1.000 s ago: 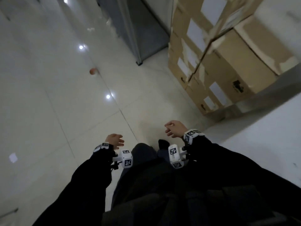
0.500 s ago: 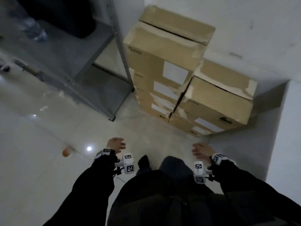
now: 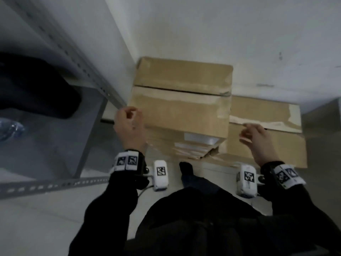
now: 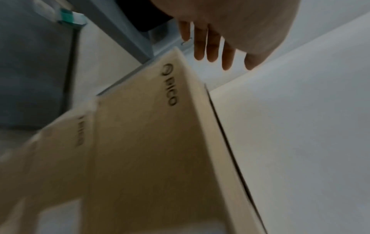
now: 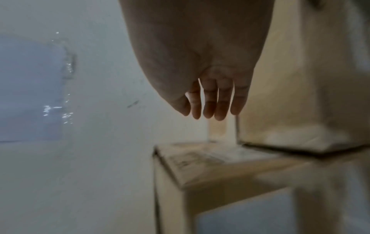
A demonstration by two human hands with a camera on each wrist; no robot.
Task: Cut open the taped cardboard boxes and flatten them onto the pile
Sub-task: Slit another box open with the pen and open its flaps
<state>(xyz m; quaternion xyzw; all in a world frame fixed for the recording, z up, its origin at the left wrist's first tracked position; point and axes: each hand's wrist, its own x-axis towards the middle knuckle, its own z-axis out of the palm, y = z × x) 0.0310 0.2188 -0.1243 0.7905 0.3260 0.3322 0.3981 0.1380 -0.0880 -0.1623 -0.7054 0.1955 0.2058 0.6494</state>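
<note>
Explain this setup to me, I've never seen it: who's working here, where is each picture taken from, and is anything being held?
No machine: a person works bare-handed. One camera sits on the head, looking down; one on each wrist looks along the fingers. Ahead, against the wall, stand two stacks of taped boxes, the tall stack left of the low stack. A metal shelf stands to the left. The left hand and right hand reach toward the boxes, holding nothing. No cutter shows.

We see a white wall (image 3: 212,26), pale tiled floor (image 3: 46,224), grey metal shelving (image 3: 55,184) on our left, dim light.
</note>
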